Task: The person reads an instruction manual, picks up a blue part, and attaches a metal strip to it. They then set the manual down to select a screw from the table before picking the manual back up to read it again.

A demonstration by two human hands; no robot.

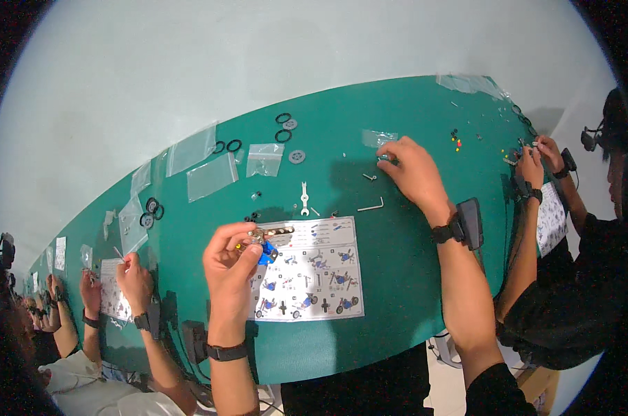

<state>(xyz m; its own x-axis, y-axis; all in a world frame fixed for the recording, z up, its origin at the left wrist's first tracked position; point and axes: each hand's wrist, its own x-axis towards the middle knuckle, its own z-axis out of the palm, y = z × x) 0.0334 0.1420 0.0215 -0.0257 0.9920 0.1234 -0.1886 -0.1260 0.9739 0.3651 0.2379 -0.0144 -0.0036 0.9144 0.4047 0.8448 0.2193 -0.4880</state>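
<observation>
In the head view, the left hand (232, 258) grips a small blue-and-metal assembly (262, 247) over the instruction sheet (314, 270) on the green bench (397, 263), while the right hand (412, 166), beyond the sheet, pinches a tiny screw (383, 160) that could slip away among loose parts; open bench lies right of the sheet.

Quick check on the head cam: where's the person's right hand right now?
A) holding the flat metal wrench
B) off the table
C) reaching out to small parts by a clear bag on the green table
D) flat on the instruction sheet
C: the right hand is stretched forward, its fingers on small parts beside a clear bag on the green table, away from the instruction sheet.
</observation>
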